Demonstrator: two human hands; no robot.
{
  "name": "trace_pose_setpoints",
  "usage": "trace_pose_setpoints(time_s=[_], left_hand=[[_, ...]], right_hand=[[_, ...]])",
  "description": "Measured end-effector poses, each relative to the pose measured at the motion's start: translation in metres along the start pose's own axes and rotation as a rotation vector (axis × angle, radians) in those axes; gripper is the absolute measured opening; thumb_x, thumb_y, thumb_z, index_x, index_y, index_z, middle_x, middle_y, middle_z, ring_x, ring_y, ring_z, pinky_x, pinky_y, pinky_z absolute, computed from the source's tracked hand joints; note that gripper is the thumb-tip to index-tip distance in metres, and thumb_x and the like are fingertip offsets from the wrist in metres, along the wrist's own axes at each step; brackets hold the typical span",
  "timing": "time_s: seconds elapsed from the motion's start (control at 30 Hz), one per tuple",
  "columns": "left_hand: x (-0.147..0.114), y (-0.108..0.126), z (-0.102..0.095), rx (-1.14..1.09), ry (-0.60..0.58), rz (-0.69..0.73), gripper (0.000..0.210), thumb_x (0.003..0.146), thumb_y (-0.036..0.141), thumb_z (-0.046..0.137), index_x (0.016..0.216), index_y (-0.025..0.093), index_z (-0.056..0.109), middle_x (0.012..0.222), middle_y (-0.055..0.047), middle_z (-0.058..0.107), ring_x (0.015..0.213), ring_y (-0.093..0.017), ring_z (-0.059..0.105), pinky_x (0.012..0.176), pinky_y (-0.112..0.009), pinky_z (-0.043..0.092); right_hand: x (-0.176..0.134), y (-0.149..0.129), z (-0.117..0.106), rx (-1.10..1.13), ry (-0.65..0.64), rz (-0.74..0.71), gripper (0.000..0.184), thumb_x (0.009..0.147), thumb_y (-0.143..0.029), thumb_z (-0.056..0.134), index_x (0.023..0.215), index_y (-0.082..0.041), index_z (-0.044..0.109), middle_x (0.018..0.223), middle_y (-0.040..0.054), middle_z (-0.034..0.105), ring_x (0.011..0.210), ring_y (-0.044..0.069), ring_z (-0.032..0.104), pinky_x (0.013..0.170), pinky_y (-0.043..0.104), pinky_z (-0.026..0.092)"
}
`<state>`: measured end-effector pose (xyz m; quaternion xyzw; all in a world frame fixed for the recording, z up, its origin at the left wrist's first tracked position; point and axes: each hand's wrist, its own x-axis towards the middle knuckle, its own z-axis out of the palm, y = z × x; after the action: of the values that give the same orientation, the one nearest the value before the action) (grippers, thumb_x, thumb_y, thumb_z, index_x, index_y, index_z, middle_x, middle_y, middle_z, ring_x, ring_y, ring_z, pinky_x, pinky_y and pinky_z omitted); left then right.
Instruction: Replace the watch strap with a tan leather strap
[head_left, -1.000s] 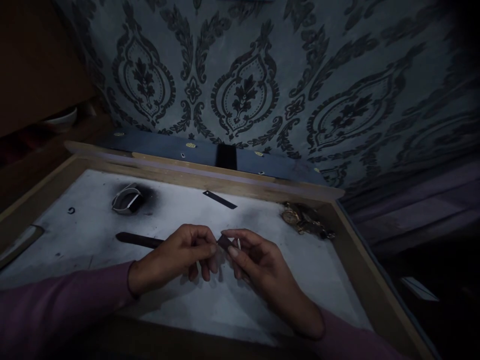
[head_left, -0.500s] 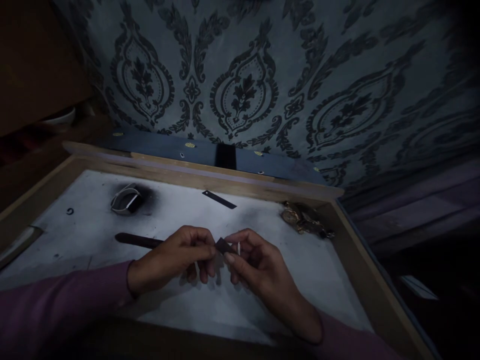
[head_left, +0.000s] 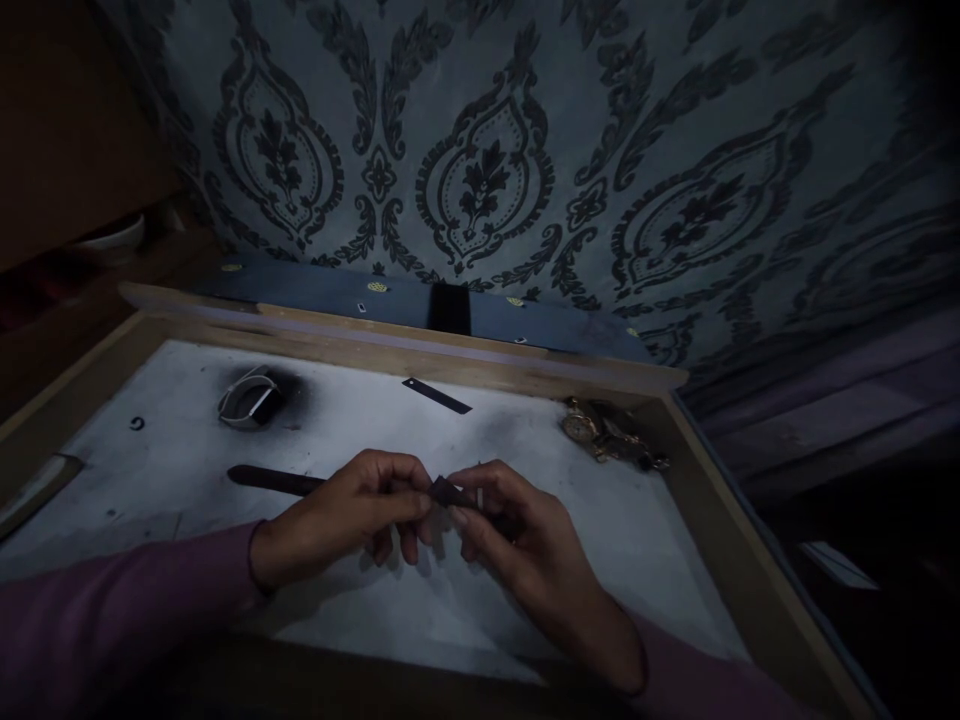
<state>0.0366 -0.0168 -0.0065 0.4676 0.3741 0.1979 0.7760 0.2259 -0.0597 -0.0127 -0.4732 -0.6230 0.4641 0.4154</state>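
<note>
My left hand (head_left: pixel 379 500) and my right hand (head_left: pixel 510 525) meet over the white-lined tray. Thumb and fingers of both pinch a dark watch strap (head_left: pixel 448 493), the left at its near corner, the right along its other side. A small pale pin-like piece (head_left: pixel 480 497) stands up between my right fingers. From behind my left hand a dark, round-tipped strap length (head_left: pixel 274 481) stretches leftward; whether it joins the piece in my fingers is hidden.
Beyond my hands lies a thin black strip (head_left: pixel 437 396) with a hole at one end. A white-strapped smartwatch (head_left: pixel 251 400) rests back left, gold watches (head_left: pixel 600 432) back right. A small dark ring (head_left: pixel 137 424) is far left. Raised wooden edges (head_left: pixel 705 480) surround the lining.
The piece between my fingers has turned slightly, and more dark strap shows across my right fingers. The pale pin shows less clearly. My hands have barely moved.
</note>
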Motion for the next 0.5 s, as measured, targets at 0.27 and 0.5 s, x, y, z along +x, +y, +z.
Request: trace_pose_setpoints(time_s=[0.27, 0.5], left_hand=[[-0.0009, 0.0041, 0.0022, 0.010, -0.030, 0.027, 0.018, 0.081, 0.031, 0.066, 0.084, 0.013, 0.062, 0.072, -0.002, 0.066, 0.056, -0.010, 0.061, 0.041, -0.015, 0.040], [-0.0018, 0.0010, 0.0001, 0.056, -0.039, 0.074, 0.018, 0.083, 0.031, 0.064, 0.084, 0.012, 0.063, 0.072, -0.003, 0.066, 0.058, -0.011, 0.063, 0.043, -0.015, 0.043]], right_hand=[[-0.0018, -0.0027, -0.0012, -0.122, -0.010, -0.091, 0.008, 0.090, -0.019, 0.058, 0.097, -0.021, 0.062, 0.073, 0.0008, 0.065, 0.053, 0.011, 0.057, 0.048, 0.022, 0.046], [-0.0026, 0.0004, -0.0014, -0.169, -0.021, -0.202, 0.015, 0.090, -0.012, 0.056, 0.101, -0.020, 0.063, 0.083, 0.0021, 0.067, 0.052, 0.008, 0.057, 0.045, 0.018, 0.045]])
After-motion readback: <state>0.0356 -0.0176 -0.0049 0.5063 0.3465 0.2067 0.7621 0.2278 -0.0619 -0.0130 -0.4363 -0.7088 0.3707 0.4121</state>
